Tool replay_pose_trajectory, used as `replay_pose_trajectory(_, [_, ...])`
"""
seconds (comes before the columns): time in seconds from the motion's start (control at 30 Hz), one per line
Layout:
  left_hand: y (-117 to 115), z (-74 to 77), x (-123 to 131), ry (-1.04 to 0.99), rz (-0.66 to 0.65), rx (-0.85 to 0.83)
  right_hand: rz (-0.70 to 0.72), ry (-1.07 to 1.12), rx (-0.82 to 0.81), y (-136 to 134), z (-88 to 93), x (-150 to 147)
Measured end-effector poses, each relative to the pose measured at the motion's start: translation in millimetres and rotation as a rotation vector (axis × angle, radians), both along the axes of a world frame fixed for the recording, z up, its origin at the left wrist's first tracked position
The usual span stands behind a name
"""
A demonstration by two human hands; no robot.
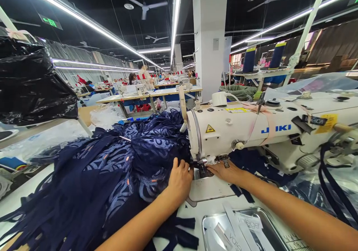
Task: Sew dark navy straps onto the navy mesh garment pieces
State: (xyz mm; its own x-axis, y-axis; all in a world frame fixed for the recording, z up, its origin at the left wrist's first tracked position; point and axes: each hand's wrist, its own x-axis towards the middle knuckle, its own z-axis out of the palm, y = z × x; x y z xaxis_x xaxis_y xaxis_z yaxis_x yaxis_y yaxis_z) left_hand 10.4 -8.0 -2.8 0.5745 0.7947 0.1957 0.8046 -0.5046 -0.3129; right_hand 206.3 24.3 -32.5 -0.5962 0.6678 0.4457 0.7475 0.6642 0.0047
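Note:
My left hand [181, 181] has its fingers curled closed on the edge of navy fabric, just left of the sewing machine's needle area. That edge belongs to a large heap of navy lace garments [148, 148] with long straps, spread over the left of the table. My right hand [225, 172] reaches under the white JUKI sewing machine [220, 128] from the right. Its fingers stretch out low and flat toward the presser foot [201, 166], touching dark cloth there; the machine head partly covers them. The needle point itself is hidden.
A metal tray [205, 225] with white printed labels [246, 228] is set into the front of the table. Navy pieces [248, 161] lie behind my right arm. A black plastic bag [33, 83] hangs at left. Two thread cones [276, 56] stand behind; people work farther back.

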Motion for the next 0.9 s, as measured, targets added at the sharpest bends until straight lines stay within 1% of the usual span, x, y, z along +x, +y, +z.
replay_pose_trajectory(0.07, [5.9,1.5,0.0,0.002,-0.015,-0.019,0.004,-0.059,0.049,-4.7,1.5,2.0])
replay_pose_trajectory(0.17, [13.8,2.8,0.7,-0.002,-0.044,-0.045,-0.003,-0.087,0.026,-8.0,4.3,0.7])
replay_pose_trajectory(0.47, [16.5,3.0,0.1,-0.023,-0.053,-0.069,-0.034,-0.012,0.025,-8.3,-2.8,-3.9])
replay_pose_trajectory(0.67, [21.5,1.0,-0.4,-0.038,-0.069,-0.077,-0.07,-0.026,-0.057,-13.6,5.6,-10.4])
replay_pose_trajectory(0.9, [28.6,-0.5,1.3,-0.032,-0.083,-0.094,-0.179,-0.022,-0.106,-19.1,10.2,-19.4])
